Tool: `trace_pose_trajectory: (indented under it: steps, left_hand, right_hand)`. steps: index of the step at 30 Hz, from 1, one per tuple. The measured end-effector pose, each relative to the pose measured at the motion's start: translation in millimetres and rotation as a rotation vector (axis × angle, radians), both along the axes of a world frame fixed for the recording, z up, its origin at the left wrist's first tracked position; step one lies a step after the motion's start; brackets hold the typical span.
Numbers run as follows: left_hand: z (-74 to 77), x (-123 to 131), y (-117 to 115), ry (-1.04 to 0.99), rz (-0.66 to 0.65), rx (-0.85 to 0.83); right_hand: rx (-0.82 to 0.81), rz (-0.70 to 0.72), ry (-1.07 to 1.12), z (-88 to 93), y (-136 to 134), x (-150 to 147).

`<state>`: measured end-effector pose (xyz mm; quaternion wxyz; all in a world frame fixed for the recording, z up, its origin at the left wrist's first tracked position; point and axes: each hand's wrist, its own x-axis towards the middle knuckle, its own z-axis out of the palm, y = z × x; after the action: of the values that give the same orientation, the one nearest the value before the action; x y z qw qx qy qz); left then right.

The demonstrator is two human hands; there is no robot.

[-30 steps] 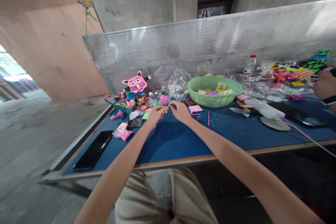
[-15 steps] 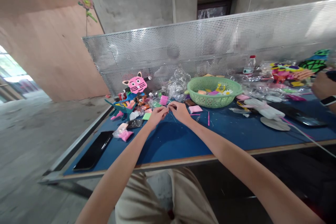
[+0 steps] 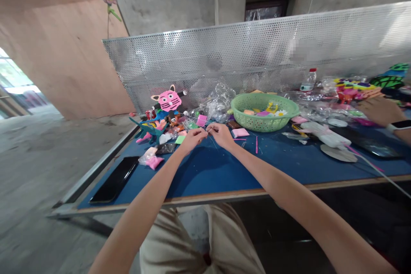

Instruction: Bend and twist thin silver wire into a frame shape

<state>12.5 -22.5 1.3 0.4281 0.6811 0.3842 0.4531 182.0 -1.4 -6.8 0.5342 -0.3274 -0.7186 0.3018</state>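
Over the blue table (image 3: 205, 175), my left hand (image 3: 194, 139) and my right hand (image 3: 221, 135) are close together with fingertips pinched. Between them runs a thin pale wire (image 3: 208, 132), which looks bent into a small loop at the right fingertips; a loose strand hangs below. Just beyond the fingers lies a bright pink packet (image 3: 201, 120). Beside the right hand is a light pink packet (image 3: 240, 132). A light green piece (image 3: 180, 139) lies left of the left hand. Exactly how the fingertips grip the wire is too small to see.
A green basket (image 3: 263, 125) holds colourful pieces. Clay figures and a pink cat face (image 3: 169, 100) crowd the back left. A black phone (image 3: 114, 180) lies front left, a pink stick (image 3: 256, 144) to the right. A co-worker's hand (image 3: 382, 110) reaches in at right.
My hands have drawn slightly apart, and the wire between them shows more plainly. The co-worker's hand has reached further in from the right. The view has shifted a little.
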Motion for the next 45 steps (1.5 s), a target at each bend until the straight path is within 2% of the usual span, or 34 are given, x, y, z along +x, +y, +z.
trace_pose_trajectory:
  steps: [4,11,15,19,22,30,35,39,41,45]
  left_hand:
    - [1.9,-1,0,0.045,-0.009,0.018]
    - [16.3,-7,-8,0.287,0.071,0.249]
    - [11.6,-7,-5,0.173,0.174,0.134]
    - [5.5,-3,-2,-0.025,0.127,-0.047]
    - [4.4,-2,-2,-0.100,0.083,-0.114]
    - [3.3,-1,-3,-0.117,0.092,-0.007]
    - [3.5,4,-1,-0.242,0.220,-0.040]
    - [2.1,3,4,-0.394,0.303,-0.069]
    - [1.8,2,6,-0.483,0.361,-0.057]
    - [2.5,3,6,-0.513,0.380,-0.038]
  right_hand:
    - [-0.056,0.040,0.014,1.1,1,1]
    - [-0.150,0.139,0.056,1.4,6,4]
    - [-0.154,0.084,0.013,1.1,8,6]
    - [-0.079,0.039,-0.048,-0.9,10,6]
    - [-0.046,0.042,-0.071,-2.1,8,6]
    - [-0.037,0.025,-0.090,2.1,-3,4]
    - [0.098,-0.086,-0.212,6.6,-6,8]
    - [0.366,-0.157,-0.287,12.4,-9,17]
    - [0.456,-0.155,-0.313,14.9,-11,19]
    - [0.484,-0.103,-0.329,15.1,-14,15]
